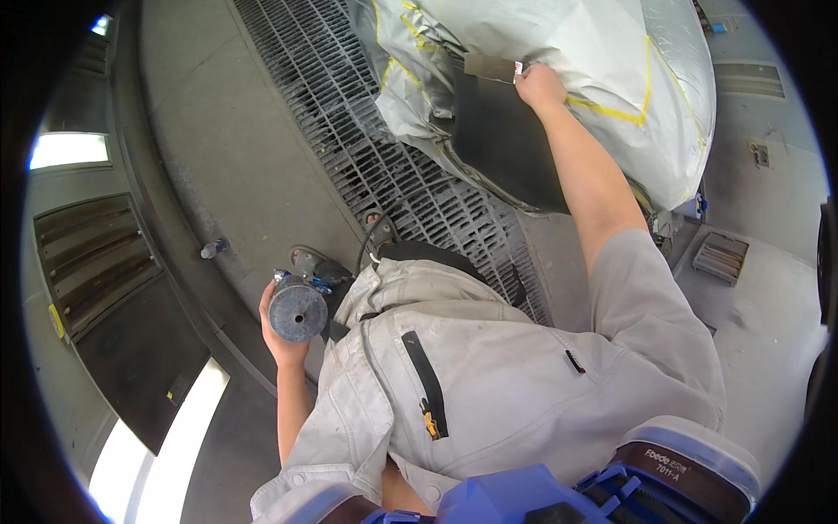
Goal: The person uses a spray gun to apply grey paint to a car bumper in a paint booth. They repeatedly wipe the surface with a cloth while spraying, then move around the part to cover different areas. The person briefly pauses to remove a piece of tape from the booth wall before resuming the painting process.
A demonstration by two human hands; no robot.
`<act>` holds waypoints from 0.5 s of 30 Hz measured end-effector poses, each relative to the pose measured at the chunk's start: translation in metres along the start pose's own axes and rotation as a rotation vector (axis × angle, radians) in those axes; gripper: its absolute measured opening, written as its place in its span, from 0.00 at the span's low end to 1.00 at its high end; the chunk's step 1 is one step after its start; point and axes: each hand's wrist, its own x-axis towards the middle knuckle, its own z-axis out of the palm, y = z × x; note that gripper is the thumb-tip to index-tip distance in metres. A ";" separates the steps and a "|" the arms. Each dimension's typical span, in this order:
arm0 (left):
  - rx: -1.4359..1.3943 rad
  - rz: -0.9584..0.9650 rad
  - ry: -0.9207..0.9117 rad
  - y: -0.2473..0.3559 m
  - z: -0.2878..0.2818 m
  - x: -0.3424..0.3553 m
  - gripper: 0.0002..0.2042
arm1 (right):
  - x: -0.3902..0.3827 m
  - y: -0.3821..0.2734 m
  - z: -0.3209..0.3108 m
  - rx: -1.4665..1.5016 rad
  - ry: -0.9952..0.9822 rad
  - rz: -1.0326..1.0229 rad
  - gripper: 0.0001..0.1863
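Head view, looking down over our own grey work jacket and the blue respirator at the lower edge. Nearest: our left hand is closed around the body of a spray gun, held low beside the hip with its round grey cup end facing up at the camera. A hose appears to run from below the gun toward the shoes; we cannot follow it fully.

Below and ahead of the left hand lies the metal floor grate, running away from us. Well to the left of that hand a small bottle-like object lies on the concrete floor.

Farther out, our right arm is stretched forward. The right hand pinches a small flat card between fingers and thumb and presses it against the exposed dark panel. The card sits just left of the hand, at the panel's upper edge. Above and right of the hand is the grey masking film with yellow tape lines, covering the rest of the vehicle body.

Judgement on handling: we should keep the card flat against the bare panel, clear of the film's edge, and hold the gun pointed away from the surface meanwhile.
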 end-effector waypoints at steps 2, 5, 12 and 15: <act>0.027 0.024 0.003 0.001 -0.002 -0.001 0.40 | 0.000 0.000 0.001 -0.002 -0.005 0.008 0.14; 0.041 0.044 0.016 0.000 -0.004 -0.002 0.39 | 0.001 0.000 0.002 0.002 -0.013 0.021 0.14; 0.058 0.041 0.029 -0.002 -0.009 -0.007 0.42 | 0.000 0.001 -0.011 0.176 -0.012 -0.066 0.16; 0.033 0.015 0.083 0.000 -0.015 -0.012 0.42 | 0.009 -0.003 -0.034 0.537 -0.039 -0.276 0.17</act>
